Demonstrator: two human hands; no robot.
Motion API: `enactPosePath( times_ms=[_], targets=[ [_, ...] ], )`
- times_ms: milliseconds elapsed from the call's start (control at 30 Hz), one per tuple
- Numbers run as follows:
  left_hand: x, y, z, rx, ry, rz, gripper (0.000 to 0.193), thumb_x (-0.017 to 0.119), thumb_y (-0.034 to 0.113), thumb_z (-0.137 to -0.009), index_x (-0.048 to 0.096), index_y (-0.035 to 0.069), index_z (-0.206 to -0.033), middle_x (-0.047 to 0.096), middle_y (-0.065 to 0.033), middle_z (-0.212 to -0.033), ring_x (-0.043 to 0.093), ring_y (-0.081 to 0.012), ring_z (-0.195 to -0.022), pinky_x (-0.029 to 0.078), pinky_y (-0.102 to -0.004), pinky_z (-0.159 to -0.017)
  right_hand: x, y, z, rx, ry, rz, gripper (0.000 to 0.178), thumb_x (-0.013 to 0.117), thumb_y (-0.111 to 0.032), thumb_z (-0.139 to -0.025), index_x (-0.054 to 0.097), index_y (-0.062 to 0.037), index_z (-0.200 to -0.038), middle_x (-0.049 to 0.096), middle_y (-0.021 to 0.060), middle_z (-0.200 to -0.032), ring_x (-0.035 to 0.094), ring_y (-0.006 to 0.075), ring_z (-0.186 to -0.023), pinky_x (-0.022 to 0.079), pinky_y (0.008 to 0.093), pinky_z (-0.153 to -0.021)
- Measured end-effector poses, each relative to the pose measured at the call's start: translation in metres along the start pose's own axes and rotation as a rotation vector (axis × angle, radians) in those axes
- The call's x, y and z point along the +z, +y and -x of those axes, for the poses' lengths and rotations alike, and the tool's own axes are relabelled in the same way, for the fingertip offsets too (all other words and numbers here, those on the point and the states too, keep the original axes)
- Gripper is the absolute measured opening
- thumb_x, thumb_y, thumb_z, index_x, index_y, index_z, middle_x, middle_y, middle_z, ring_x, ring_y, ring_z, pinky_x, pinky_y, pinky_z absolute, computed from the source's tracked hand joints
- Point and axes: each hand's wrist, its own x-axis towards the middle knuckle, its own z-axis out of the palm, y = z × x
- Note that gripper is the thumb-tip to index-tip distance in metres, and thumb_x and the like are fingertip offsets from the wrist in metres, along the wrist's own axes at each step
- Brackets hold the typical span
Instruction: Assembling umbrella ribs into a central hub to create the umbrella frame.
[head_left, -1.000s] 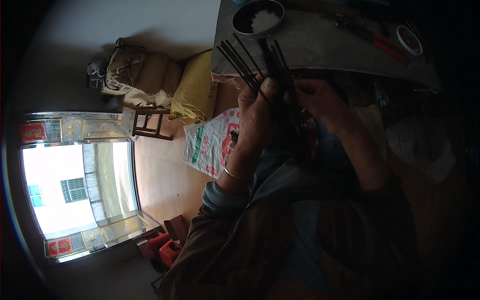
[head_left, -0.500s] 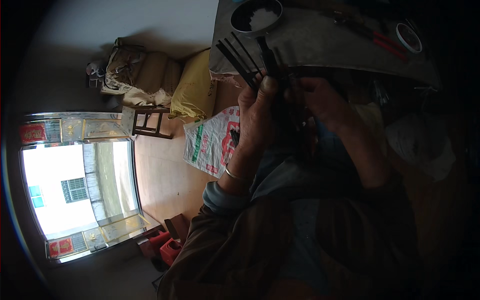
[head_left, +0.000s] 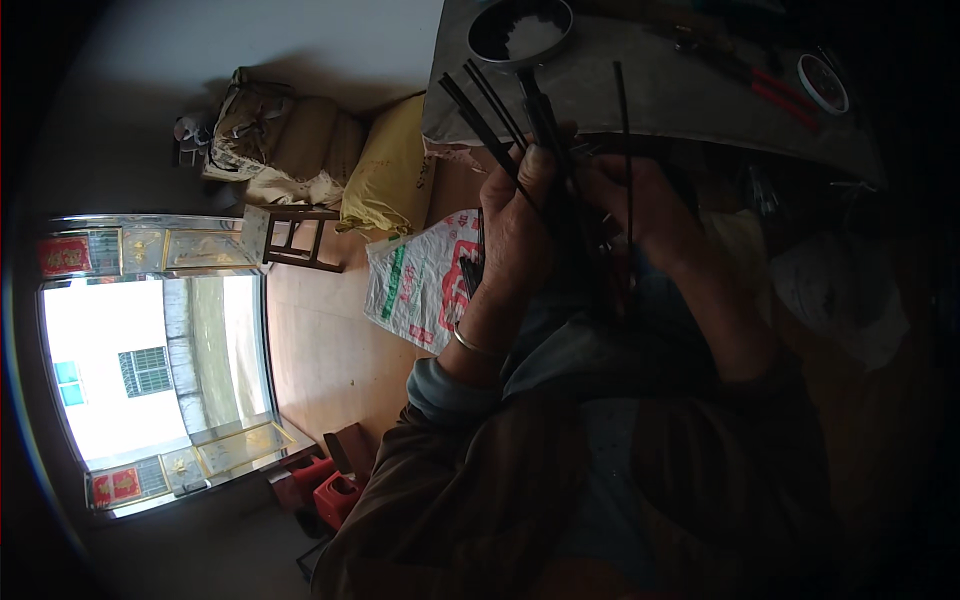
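Left hand (head_left: 517,215) is closed firmly, thumb up, around a bunch of thin dark straight rods (head_left: 478,125) fanned to its upper left and a thicker dark stepped cylindrical shaft (head_left: 540,112). One single thin dark rod (head_left: 623,110) stands near upright, apart from the bunch, crossing the curled fingers of the right hand (head_left: 645,205). Whether it is pinched there can't be confirmed; too dark. Lower ends of shaft and bunch are lost in shadow above the lap.

Step, as judged: single rod being handled apart while the rest is held in the left. Next move calls for shaft and bunch to be kept steady, the lone rod to be controlled near the right fingers, and its tip to be kept off the grey-covered worktop (head_left: 660,85) edge. On that worktop, a dark round bowl (head_left: 485,42) with white contents and a red-handled tool (head_left: 785,98) are seen.
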Motion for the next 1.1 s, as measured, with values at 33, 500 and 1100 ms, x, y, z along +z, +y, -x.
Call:
enactPosePath(
  times_ms=[33,500,1100],
  targets=[
    [0.001,0.001,0.000,-0.004,-0.001,0.014,0.031,0.050,0.024,-0.098,0.058,0.002,-0.117,0.063,-0.0027,-0.098,0.058,-0.0079,-0.085,0.048,-0.0217,-0.074,0.001,0.004,0.000,-0.001,-0.002,0.001,0.027,0.065,-0.030,-0.088,0.064,-0.0038,-0.081,0.057,-0.0040,-0.066,0.049,0.0028,-0.060,0.038,0.0214,-0.053],
    [0.005,-0.001,0.000,-0.018,0.068,-0.020,0.027,0.051,0.026,-0.098,0.058,0.004,-0.111,0.062,-0.0001,-0.093,0.056,-0.0060,-0.082,0.046,-0.0201,-0.070,-0.006,0.008,0.004,-0.091,-0.031,0.086,0.025,0.054,-0.028,-0.095,0.062,-0.0042,-0.094,0.061,-0.0016,-0.076,0.060,0.0064,-0.069,0.049,0.0219,-0.058],
    [-0.006,-0.010,-0.002,-0.038,-0.064,-0.003,0.034,0.045,0.030,-0.099,0.058,0.002,-0.114,0.065,-0.0067,-0.094,0.063,-0.0122,-0.084,0.051,-0.0243,-0.073,-0.006,-0.008,0.008,0.074,-0.075,-0.031,0.030,0.063,-0.033,-0.089,0.062,-0.0026,-0.089,0.061,0.0015,-0.073,0.057,0.0078,-0.063,0.046,0.0230,-0.056]
  ],
)
